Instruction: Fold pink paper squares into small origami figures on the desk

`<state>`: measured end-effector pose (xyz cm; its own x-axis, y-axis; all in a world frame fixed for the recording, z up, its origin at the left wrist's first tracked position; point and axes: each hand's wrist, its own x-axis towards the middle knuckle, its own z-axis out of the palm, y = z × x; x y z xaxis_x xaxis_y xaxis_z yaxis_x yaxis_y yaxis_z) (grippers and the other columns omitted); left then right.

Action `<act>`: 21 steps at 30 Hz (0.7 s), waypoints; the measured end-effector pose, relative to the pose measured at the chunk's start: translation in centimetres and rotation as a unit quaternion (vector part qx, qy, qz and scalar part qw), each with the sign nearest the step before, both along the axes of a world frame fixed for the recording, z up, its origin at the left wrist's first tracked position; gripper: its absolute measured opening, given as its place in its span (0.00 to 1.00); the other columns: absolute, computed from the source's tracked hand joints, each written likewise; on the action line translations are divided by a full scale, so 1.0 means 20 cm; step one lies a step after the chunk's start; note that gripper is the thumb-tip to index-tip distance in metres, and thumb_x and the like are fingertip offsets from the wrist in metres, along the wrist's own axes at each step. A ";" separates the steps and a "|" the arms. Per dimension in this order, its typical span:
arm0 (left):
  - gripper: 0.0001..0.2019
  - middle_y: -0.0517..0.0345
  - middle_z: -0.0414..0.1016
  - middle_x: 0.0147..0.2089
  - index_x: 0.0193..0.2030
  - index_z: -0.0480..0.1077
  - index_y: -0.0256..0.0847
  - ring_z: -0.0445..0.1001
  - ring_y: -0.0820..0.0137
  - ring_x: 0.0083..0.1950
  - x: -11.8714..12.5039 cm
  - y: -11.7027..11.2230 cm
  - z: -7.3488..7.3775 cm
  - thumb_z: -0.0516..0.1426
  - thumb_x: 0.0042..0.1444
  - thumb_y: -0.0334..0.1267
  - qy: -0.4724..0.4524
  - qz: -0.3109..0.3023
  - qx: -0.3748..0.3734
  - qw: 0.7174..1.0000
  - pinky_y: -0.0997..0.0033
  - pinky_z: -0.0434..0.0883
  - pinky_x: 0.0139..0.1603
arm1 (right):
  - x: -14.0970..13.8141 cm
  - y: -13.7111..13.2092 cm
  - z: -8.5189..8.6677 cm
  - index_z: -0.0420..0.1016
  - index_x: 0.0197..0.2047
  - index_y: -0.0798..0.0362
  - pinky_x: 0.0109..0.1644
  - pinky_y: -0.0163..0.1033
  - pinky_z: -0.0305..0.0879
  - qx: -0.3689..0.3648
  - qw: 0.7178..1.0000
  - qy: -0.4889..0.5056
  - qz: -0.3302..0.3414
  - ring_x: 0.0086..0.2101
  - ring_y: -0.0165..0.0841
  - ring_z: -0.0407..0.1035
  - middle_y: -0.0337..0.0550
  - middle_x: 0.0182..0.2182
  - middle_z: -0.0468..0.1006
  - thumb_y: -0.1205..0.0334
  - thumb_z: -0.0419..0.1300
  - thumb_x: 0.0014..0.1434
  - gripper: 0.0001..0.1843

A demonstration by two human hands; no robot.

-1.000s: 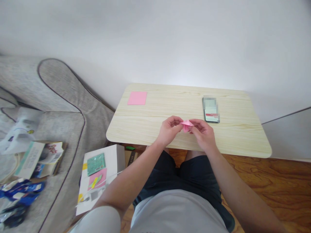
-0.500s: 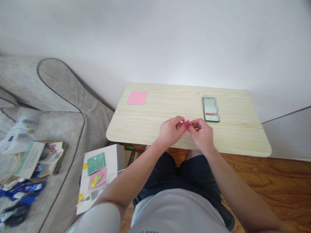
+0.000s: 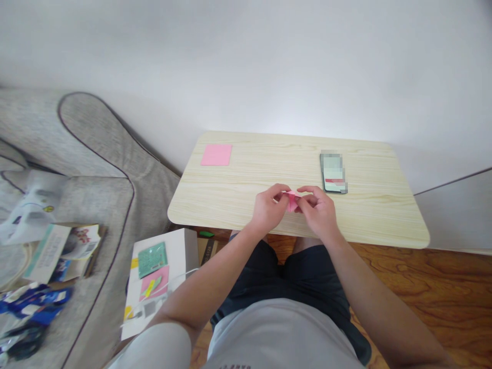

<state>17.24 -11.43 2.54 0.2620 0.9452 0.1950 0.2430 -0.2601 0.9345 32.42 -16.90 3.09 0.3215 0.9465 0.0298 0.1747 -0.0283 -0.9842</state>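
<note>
A small piece of folded pink paper [image 3: 292, 200] is held up between my two hands, just above the front half of the wooden table [image 3: 265, 169]. My left hand [image 3: 270, 206] pinches its left side with thumb and fingers. On the right side, my right hand [image 3: 318, 209] grips it the same way, the index finger bent over the top. Part of the paper is hidden behind the fingers. A flat square of pink paper [image 3: 216, 155] lies at the table's back left. To the right of my right hand rests a phone [image 3: 333, 177] with its screen lit.
Below the table on the left stands a white box [image 3: 172, 251] bearing a green packet [image 3: 152, 260], more pink paper and small yellow items. A grey sofa [image 3: 96, 205] with cartons and blue packages fills the left side. Behind the table rises a white wall [image 3: 269, 66].
The pink paper between my hands has spread a little wider, showing more of its folded faces. My fingers have shifted slightly on it; the phone and flat pink square have stayed put.
</note>
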 end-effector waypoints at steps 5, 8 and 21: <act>0.10 0.60 0.79 0.33 0.44 0.78 0.40 0.74 0.73 0.31 0.02 0.00 -0.04 0.57 0.57 0.32 -0.119 -0.001 -0.094 0.988 0.74 0.70 0.33 | 0.01 0.02 -0.03 0.78 0.47 0.48 0.33 0.41 0.77 -0.015 0.996 0.088 0.032 0.26 0.35 0.78 0.39 0.27 0.84 0.48 0.70 0.57 0.18; 0.10 0.61 0.78 0.33 0.45 0.75 0.41 0.75 0.74 0.33 0.03 -0.01 -0.05 0.59 0.56 0.32 -0.132 0.002 -0.088 0.987 0.75 0.70 0.35 | 0.00 0.03 -0.04 0.78 0.46 0.49 0.33 0.40 0.76 -0.009 0.994 0.108 0.024 0.28 0.35 0.79 0.39 0.28 0.84 0.47 0.70 0.56 0.19; 0.12 0.62 0.77 0.29 0.47 0.79 0.41 0.70 0.76 0.28 -0.01 -0.01 0.01 0.63 0.59 0.41 -0.184 -0.098 -0.137 0.968 0.75 0.68 0.31 | 0.03 0.02 -0.05 0.77 0.46 0.47 0.34 0.42 0.79 -0.006 0.988 0.155 0.002 0.28 0.35 0.78 0.36 0.28 0.82 0.50 0.69 0.57 0.16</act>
